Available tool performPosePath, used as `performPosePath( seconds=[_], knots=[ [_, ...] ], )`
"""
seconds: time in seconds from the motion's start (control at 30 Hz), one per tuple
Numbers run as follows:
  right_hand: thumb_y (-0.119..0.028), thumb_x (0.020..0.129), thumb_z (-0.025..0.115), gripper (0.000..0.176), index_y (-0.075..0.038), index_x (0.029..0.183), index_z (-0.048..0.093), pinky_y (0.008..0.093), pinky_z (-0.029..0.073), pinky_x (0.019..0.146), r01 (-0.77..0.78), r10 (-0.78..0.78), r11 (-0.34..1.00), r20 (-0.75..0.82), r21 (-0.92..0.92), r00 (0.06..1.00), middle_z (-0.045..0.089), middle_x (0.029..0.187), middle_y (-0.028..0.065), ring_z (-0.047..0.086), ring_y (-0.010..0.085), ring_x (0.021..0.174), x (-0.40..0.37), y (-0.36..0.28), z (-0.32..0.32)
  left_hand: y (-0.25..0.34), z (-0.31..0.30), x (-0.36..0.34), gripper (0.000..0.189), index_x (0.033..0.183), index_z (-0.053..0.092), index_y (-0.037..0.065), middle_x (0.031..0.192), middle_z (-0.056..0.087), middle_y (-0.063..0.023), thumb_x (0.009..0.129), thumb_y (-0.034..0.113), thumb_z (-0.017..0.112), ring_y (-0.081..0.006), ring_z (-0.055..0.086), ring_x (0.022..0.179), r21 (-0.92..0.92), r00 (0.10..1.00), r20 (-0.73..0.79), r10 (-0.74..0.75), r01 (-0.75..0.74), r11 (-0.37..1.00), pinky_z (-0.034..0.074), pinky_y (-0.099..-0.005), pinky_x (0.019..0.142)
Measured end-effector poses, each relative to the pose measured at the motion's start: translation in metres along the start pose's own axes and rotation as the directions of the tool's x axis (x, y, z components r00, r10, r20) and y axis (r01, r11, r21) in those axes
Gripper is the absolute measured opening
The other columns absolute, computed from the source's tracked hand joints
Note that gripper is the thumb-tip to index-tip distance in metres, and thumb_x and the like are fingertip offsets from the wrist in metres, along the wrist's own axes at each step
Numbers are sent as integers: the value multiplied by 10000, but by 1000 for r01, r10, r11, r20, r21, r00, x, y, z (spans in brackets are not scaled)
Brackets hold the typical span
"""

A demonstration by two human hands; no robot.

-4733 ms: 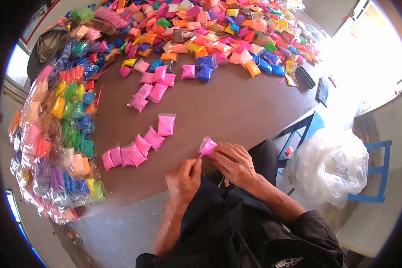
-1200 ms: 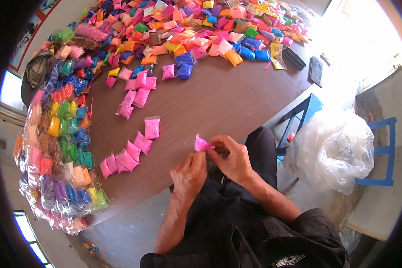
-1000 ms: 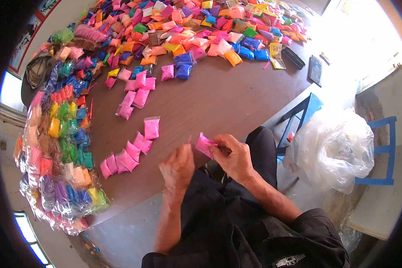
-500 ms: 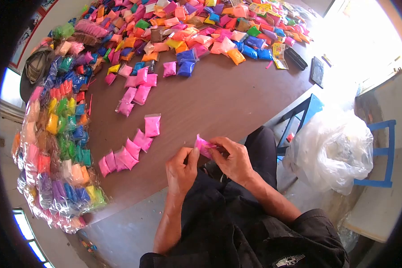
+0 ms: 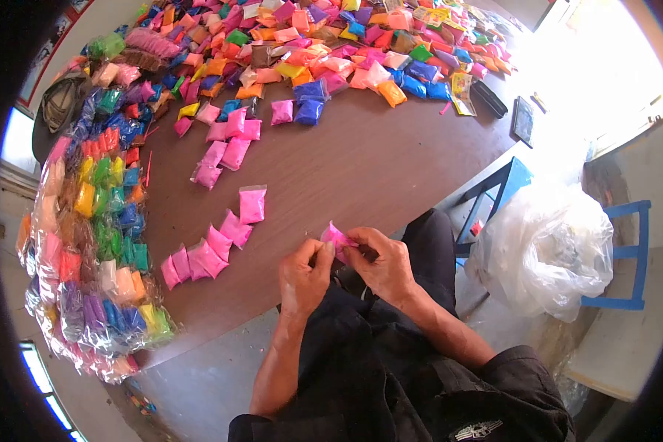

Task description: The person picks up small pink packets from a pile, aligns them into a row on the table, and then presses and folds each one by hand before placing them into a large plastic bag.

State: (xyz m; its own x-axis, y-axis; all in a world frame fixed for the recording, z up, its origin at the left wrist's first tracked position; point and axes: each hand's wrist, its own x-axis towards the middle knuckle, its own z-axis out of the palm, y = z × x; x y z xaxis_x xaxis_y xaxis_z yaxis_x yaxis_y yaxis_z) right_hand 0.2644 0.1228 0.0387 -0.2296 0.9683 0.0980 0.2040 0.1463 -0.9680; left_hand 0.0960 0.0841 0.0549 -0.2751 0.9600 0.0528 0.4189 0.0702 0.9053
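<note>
Both hands meet at the near edge of a brown table [image 5: 361, 169], over my lap. My right hand [image 5: 384, 267] pinches a small pink packet [image 5: 334, 237] from the right. My left hand [image 5: 303, 278] grips the same packet from the left with fingertips against it. Just left of the hands lies a row of finished-looking pink packets [image 5: 206, 254] on the table, with one more pink packet [image 5: 252, 205] a little farther out.
Another cluster of pink packets [image 5: 225, 147] lies farther back. A wide heap of multicoloured packets [image 5: 331, 44] covers the far table. Clear bags of bundled coloured packets [image 5: 96, 236] line the left edge. A white plastic bag [image 5: 545, 250] rests on a blue stool [image 5: 626, 250] at right.
My left hand let go of the pink packet and drew back about a second ago, then returned and gripped it again. The right hand kept hold throughout.
</note>
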Motion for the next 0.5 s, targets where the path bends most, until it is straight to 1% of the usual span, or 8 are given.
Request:
performPosePath(
  seconds=[0.1,0.2,0.3,0.4,0.5],
  knots=[
    [21,952,793,231,35,1177,741,287,637,808,-10,10,1000,6,-25,1000,821,1007,131,794,145,909,0,0,-1,-1,0,-4,242,864,689,-11,634,545,-31,1037,151,738,-58,475,636,-10,999,18,31,-30,999,406,-315,557],
    [15,952,796,233,32,1178,744,291,637,812,-7,8,999,16,-43,1000,821,1006,130,794,149,911,1,-1,0,-5,-4,0,246,866,689,-14,637,546,-11,1034,157,746,-58,481,641,-81,998,17,-67,68,994,412,-311,557],
    [9,955,793,236,27,1185,745,299,637,818,-34,35,999,18,-29,999,821,1007,135,797,155,918,0,-2,-2,-10,-2,4,258,863,680,-14,643,540,8,1038,163,748,-51,486,655,-49,998,18,-55,56,997,414,-303,557],
    [4,959,785,237,27,1191,741,304,637,821,-26,27,999,15,-19,1000,822,1015,144,800,159,932,1,-1,-1,-4,7,-6,254,865,679,-10,640,532,-8,1040,162,747,-56,487,650,-85,999,50,8,-4,996,418,-308,556],
    [4,962,774,243,32,1199,732,305,637,830,-29,30,999,35,-25,999,822,1031,157,803,163,947,2,-1,-3,1,3,-3,247,868,681,-5,637,546,-41,1038,162,749,-67,492,636,7,1000,-5,-9,9,1000,427,-321,555]
  ],
)
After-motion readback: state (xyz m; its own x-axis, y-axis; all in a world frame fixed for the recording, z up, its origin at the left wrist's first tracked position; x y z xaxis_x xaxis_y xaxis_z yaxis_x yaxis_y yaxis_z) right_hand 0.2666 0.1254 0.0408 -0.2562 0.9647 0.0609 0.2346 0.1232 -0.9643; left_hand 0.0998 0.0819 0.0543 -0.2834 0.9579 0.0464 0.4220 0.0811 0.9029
